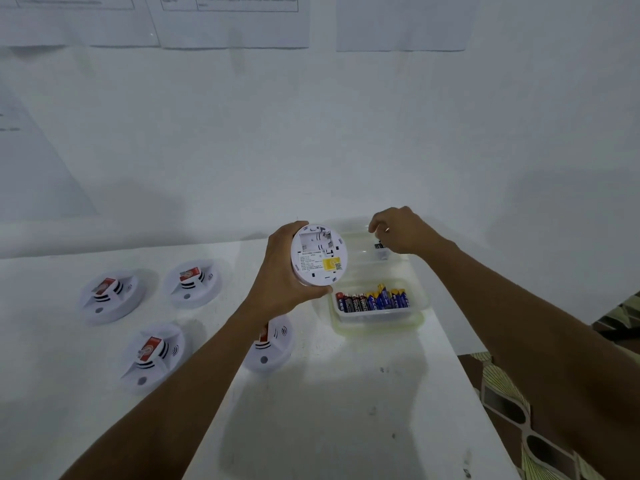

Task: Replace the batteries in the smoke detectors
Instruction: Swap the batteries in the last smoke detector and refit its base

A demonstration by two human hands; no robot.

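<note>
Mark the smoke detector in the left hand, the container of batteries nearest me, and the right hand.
held smoke detector (318, 256): head view, centre of its labelled back.
near battery container (375, 319): head view, its bare front wall.
right hand (405, 232): head view, back of the hand.

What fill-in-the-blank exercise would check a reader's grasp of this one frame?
1. The left hand grips a round white smoke detector whose back bears a ____ sticker.
2. ____ more white smoke detectors lie on the white table.
3. The right hand is above the ____ clear plastic tub.
4. The nearer clear plastic tub holds a row of ____.
Missing words: yellow; Four; farther; batteries.
</note>
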